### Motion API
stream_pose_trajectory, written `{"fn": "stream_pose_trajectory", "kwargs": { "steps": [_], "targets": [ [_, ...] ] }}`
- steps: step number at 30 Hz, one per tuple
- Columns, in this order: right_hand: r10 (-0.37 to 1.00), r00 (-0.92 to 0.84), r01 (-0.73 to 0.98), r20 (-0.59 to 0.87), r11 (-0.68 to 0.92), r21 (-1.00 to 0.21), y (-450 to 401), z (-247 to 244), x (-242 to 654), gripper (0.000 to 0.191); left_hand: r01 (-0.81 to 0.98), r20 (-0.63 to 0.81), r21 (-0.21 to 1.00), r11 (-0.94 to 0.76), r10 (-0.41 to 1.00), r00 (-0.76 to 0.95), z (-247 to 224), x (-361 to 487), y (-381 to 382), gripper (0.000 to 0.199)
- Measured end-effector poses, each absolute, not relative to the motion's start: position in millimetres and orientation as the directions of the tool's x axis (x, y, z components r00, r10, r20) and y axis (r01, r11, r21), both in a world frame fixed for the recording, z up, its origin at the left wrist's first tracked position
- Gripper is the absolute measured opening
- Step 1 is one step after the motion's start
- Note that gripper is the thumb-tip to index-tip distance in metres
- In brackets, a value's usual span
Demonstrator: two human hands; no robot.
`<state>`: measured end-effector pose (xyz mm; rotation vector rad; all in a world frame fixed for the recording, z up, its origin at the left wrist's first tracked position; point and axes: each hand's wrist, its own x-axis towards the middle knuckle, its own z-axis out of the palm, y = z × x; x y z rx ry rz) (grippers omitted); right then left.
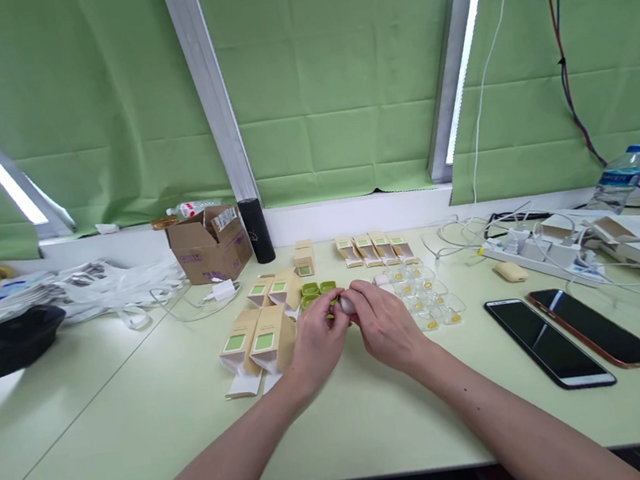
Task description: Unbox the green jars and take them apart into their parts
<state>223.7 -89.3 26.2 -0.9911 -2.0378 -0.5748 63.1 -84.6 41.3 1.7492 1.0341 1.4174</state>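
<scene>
In the head view, my left hand (319,335) and my right hand (384,322) meet over the middle of the table, fingers closed around a small white rounded piece (347,306). Its exact kind is partly hidden by the fingers. Just behind my left hand sit several small green containers (309,290). To the left stand several open kraft-paper boxes (271,339) with green labels, their white flaps folded out. Right of my right hand lies a group of transparent plastic cups or lids (427,294) with yellow spots.
More kraft boxes (365,249) stand at the back, by a cardboard carton (210,248) and a black bottle (257,231). Two phones (551,340) lie at right, near a power strip (545,258) with tangled cables. White bags (111,287) and a black pouch (15,338) are at left.
</scene>
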Motion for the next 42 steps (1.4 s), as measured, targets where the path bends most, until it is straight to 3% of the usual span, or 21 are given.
{"fn": "stream_pose_trajectory", "kwargs": {
  "steps": [5, 11, 19, 27, 31, 35, 42],
  "targets": [
    [0.463, -0.370, 0.793, 0.805, 0.609, 0.013, -89, 25, 224, 0.035, 0.325, 0.531, 0.766, -0.555, 0.830, 0.168, 41, 59, -83, 0.027],
    [0.577, -0.252, 0.667, 0.777, 0.685, -0.292, -89, 27, 232, 0.029, 0.374, 0.659, 0.578, -0.725, 0.685, 0.310, 45, 46, -77, 0.034],
    [0.707, -0.082, 0.423, 0.703, 0.663, -0.618, -86, 31, 231, 0.019, 0.285, 0.547, 0.747, -0.600, 0.799, 0.248, 36, 51, -69, 0.036],
    [0.846, 0.062, 0.099, 0.530, 0.523, -0.846, -88, 26, 221, 0.031, 0.282, 0.567, 0.750, -0.598, 0.801, 0.192, 38, 52, -73, 0.035],
    [0.885, 0.240, -0.208, 0.398, 0.448, -0.870, -80, 29, 230, 0.041, 0.260, 0.534, 0.789, -0.556, 0.831, 0.154, 37, 49, -71, 0.036],
    [0.937, 0.186, -0.536, 0.297, 0.350, -0.769, -72, 34, 240, 0.039, 0.172, 0.495, 0.841, -0.513, 0.858, 0.136, 34, 46, -67, 0.043],
    [0.971, 0.010, -0.698, 0.239, 0.178, -0.694, -78, 41, 240, 0.030, 0.110, 0.489, 0.861, -0.496, 0.868, 0.082, 29, 46, -64, 0.050]
  ]
}}
